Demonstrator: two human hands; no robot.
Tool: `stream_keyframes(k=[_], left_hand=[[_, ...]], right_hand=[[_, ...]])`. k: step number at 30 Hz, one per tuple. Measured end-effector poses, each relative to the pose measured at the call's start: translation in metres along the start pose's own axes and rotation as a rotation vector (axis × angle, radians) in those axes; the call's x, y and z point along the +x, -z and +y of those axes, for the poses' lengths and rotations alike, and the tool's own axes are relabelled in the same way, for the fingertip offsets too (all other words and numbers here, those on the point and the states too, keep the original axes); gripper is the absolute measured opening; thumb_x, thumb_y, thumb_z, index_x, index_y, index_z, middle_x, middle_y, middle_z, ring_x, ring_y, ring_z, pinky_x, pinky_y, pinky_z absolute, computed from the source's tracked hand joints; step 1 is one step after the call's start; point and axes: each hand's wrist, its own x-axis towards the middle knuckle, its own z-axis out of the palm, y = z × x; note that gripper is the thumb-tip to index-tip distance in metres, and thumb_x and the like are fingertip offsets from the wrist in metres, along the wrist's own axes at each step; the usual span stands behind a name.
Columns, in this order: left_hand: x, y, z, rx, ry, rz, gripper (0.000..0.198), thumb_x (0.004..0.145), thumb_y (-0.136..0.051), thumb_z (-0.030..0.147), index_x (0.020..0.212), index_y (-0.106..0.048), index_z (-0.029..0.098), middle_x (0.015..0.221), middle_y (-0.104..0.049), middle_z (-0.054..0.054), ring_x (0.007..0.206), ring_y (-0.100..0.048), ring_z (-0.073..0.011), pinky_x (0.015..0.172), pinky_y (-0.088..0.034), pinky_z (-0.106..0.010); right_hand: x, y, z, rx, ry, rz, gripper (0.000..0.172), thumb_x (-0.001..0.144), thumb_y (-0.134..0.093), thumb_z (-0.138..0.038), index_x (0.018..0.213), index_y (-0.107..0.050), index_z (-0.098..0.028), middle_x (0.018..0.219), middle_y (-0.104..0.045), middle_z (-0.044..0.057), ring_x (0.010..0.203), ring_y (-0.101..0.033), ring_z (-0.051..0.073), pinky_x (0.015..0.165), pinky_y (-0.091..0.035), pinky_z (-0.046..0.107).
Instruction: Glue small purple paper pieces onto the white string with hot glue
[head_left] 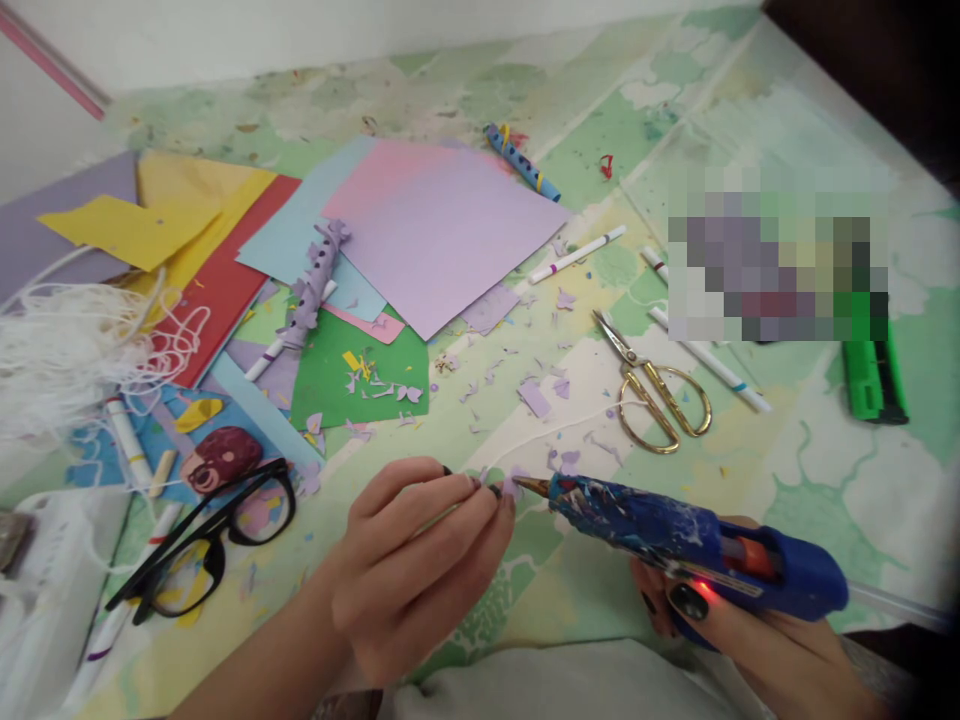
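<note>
Head view, left hand: the left hand (424,570) has its fingertips drawn together in a narrow pinch on a small purple paper piece (513,482); the far side of the grip is hidden.
Purple paper piece: at the left fingertips, right by the nozzle (534,487); whether they touch, cannot tell. Looks light and thin; likely bends and creases easily. Best taken by an edge, lightly, skin clear of the metal tip.
White string (570,418): runs from the scissors (667,394) toward the left fingertips; pinched or merely passing, cannot tell. Probably limp and soft, easier to manage near its end.
Right hand: the right hand (780,640) is wrapped round the glue gun (675,530) from below, thumb along the near side; trigger finger hidden, so squeeze unknown.
Glue gun: over the table's near right, nose pointing left. Hard plastic body, probably the heaviest item in hand and a bit rear-heavy with the clear rod (892,600) sticking out behind. Hold by the grip; the front end is probably hot, its crusted blue sleeve likely rough.
Red glow (703,588): lit beside the right thumb.
Purple scraps (535,398): strewn beyond the hands, light enough to scatter.
</note>
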Motion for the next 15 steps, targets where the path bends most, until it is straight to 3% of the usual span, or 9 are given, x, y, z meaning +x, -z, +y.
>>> stream_keyframes(k=[15], left_hand=[[0.0005,-0.0005,-0.0003,-0.007,-0.016,0.008,0.013,0.085,-0.061,0.007,0.086,-0.072,0.013,0.086,-0.072,-0.003,0.081,-0.065,-0.0150,0.069,-0.053,-0.031]], right_hand=[[-0.0026,0.0015,0.0031,0.030,-0.036,-0.018,0.034,0.080,-0.064,-0.050,0.100,-0.067,-0.023,0.075,-0.064,0.008,0.076,-0.063,0.027,0.057,-0.052,0.032]])
